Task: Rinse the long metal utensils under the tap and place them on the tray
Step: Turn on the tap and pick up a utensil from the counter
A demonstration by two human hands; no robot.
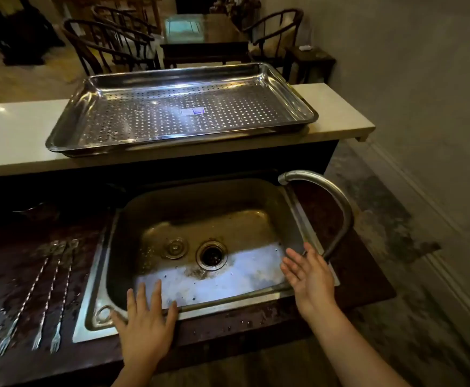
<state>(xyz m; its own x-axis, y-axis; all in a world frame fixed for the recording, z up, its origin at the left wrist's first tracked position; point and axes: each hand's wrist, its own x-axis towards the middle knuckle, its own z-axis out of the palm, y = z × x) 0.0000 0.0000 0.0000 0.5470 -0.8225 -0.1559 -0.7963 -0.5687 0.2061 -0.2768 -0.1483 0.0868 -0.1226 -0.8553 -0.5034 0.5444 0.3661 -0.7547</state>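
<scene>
On my far left, three long metal utensils [47, 296] lie side by side on the dark wet tabletop [10, 275], fork ends toward me and twisted shafts pointing away, so each can be picked up singly by the near end. None has gone to the tray yet. My left hand [144, 319] is spread flat, fingers open, over the near rim of the sink [94, 297]; it holds nothing and sits closest to the utensils, so I judge it will fetch the first one. The basin itself is bare apart from the drain and a strainer plug. My right hand [307, 277] is open too, empty, palm turned inward by the foot of the tap [331, 196], likely to start the water; none runs now. Behind the sink, the perforated tray [69, 129] waits on the pale raised ledge.
</scene>
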